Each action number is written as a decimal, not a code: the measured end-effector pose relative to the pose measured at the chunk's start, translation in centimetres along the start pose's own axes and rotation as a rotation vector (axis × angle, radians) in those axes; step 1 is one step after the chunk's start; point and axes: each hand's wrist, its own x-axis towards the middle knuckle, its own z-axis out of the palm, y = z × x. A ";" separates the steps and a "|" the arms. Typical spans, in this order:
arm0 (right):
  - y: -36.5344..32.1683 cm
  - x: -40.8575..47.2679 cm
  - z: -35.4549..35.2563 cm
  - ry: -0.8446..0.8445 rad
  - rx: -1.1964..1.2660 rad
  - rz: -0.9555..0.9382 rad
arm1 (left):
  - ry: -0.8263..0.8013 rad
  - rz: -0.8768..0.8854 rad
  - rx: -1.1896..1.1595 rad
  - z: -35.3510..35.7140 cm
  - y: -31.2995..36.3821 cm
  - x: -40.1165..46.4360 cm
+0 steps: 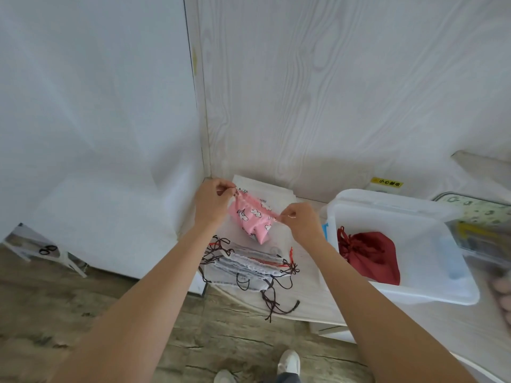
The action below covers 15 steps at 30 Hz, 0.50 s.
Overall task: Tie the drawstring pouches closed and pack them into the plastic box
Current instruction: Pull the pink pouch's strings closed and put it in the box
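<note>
A pink drawstring pouch (pixel 253 221) with white unicorn and cloud prints hangs above the table, stretched between my hands. My left hand (pixel 213 201) pinches the drawstring at the pouch's upper left end. My right hand (pixel 301 221) pinches the string at its right end. Below them lies a pile of grey pouches (pixel 246 268) with dark and red cords spilling over the table edge. To the right stands the translucent plastic box (pixel 409 288), with one tied red pouch (pixel 372 257) inside it.
White paper sheets (pixel 265 189) lie at the back against the wood-grain wall. Another clear container with a patterned lid (pixel 481 214) stands at the far right. A yellow warning label (pixel 386 183) is on the wall. Wooden floor and my shoes (pixel 289 362) show below.
</note>
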 end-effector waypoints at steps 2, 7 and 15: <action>0.1 0.1 0.1 -0.018 -0.053 0.006 | -0.025 -0.027 -0.043 0.0 -0.2 0.1; -0.4 0.0 0.1 0.030 0.423 0.118 | -0.044 -0.027 -0.060 -0.2 -0.7 0.0; -1.1 -0.5 -1.1 0.056 1.375 0.352 | 0.205 -0.109 0.058 -1.4 -1.4 0.0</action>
